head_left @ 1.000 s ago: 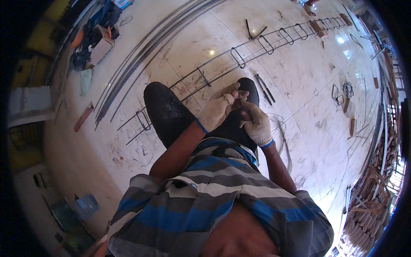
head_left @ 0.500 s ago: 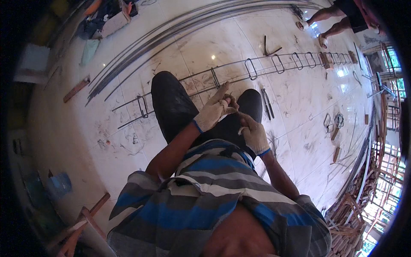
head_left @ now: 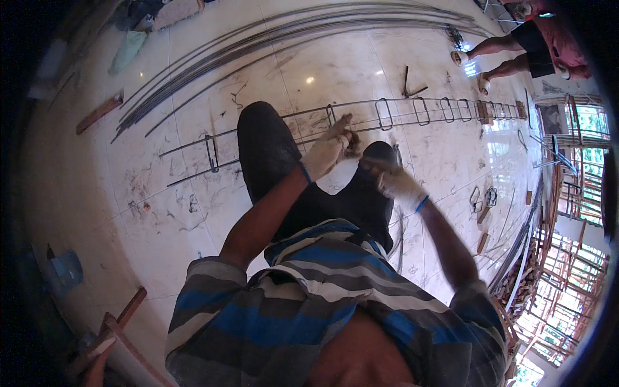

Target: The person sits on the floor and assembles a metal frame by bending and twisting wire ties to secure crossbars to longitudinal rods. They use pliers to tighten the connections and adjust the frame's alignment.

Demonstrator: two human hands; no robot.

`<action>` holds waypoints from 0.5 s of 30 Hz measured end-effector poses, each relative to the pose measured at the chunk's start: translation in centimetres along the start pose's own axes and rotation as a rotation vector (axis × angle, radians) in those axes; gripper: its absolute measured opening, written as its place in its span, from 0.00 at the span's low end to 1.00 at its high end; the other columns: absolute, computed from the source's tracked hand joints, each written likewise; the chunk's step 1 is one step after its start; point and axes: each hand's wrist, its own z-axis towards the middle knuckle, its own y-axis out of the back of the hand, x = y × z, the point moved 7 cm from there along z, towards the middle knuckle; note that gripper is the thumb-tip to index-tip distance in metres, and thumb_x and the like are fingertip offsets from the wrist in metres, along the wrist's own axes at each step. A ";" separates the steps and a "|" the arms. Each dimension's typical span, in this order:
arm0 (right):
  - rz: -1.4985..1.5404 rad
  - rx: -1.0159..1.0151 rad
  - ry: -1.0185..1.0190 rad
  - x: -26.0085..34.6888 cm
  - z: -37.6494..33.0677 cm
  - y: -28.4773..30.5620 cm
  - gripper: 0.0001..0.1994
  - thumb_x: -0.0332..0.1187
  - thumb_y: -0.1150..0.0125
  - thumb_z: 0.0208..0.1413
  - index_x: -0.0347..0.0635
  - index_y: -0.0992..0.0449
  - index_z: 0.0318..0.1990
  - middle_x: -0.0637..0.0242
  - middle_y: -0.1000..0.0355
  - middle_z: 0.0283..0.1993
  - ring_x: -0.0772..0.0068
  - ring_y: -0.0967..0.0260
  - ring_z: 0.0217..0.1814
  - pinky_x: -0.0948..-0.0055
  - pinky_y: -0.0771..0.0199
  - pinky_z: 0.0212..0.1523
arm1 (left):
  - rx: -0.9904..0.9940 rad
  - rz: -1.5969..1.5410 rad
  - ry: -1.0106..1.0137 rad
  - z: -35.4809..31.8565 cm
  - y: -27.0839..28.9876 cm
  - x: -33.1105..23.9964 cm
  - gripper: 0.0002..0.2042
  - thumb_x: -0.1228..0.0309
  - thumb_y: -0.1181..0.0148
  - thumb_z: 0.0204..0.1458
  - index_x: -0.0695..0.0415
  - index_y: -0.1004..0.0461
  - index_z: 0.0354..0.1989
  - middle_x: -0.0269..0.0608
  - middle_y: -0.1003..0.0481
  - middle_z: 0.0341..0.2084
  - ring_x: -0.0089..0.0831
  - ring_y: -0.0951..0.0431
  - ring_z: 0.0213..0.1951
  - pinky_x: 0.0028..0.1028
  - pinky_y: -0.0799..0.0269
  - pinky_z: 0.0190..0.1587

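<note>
Both my hands wear pale knit gloves with bare fingertips and blue cuffs. My left hand [head_left: 327, 149] is above the gap between my knees, its index finger pointing away and the other fingers curled in. What they hold, if anything, is too small to make out. My right hand [head_left: 394, 180] is just right of it over my right knee, slightly blurred, its fingers closed on something I cannot make out. Beyond the knees, a long steel bar frame [head_left: 361, 131] lies on the floor with rectangular wire stirrups [head_left: 384, 114] along it. Neither hand visibly touches it.
Long loose steel bars [head_left: 213, 72] lie beyond the frame. A bent black bar [head_left: 412, 90] rests nearby. Wooden blocks [head_left: 485, 112] sit under the frame's far end. Another person [head_left: 538, 48] stands at far right. A wood piece [head_left: 100, 115] lies left, a timber stand [head_left: 119, 329] near left.
My right hand has moved right, away from the left hand, and is now blurred. My left hand keeps its curled pose. The view has shifted slightly, showing more of the other person.
</note>
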 end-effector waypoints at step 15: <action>-1.616 0.199 0.330 1.1 24.8 0.1 0.11 0.36 0.36 0.52 0.48 0.14 0.42 0.56 0.18 0.34 0.51 0.17 0.41 0.51 0.20 0.38 | -0.225 1.772 0.523 19.4 23.5 -1.6 0.25 0.55 0.49 0.59 0.59 0.22 0.56 0.58 0.24 0.58 0.54 0.23 0.60 0.43 0.28 0.62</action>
